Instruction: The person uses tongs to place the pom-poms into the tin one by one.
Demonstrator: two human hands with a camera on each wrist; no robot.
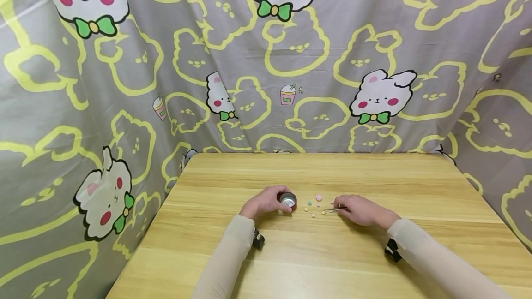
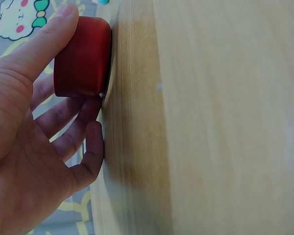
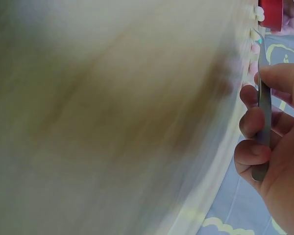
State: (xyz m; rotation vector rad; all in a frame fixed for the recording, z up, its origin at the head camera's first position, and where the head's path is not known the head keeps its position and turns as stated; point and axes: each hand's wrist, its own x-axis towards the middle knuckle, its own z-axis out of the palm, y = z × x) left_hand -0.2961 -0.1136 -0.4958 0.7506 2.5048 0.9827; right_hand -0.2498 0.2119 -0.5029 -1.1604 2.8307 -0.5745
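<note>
Yellow ball (image 1: 323,213): on the worktop (image 1: 299,262), right at the tips of my tweezers (image 1: 333,209). It is off to the left of my right grip (image 1: 358,210), and that grip is the nearer one. It is tiny and round. I can't tell if the tips squeeze it or only touch it.
Tweezers: grey, shiny metal, long and thin. Their long way runs left from my right grip, with the tips a little toward me.
Right grip: my thumb and fingers pinch the tweezers.
Left grip (image 1: 268,200): my thumb and fingers hold the red tin (image 2: 83,58) by its side.
Red tin: left of the yellow ball, smooth and red outside, silvery inside. I can see down its round mouth, but can't tell if it tips a bit.
Balls: a big pink ball (image 1: 318,198), a teal ball (image 1: 310,203) and a white ball (image 1: 313,215) lie between the tin and my right grip.
</note>
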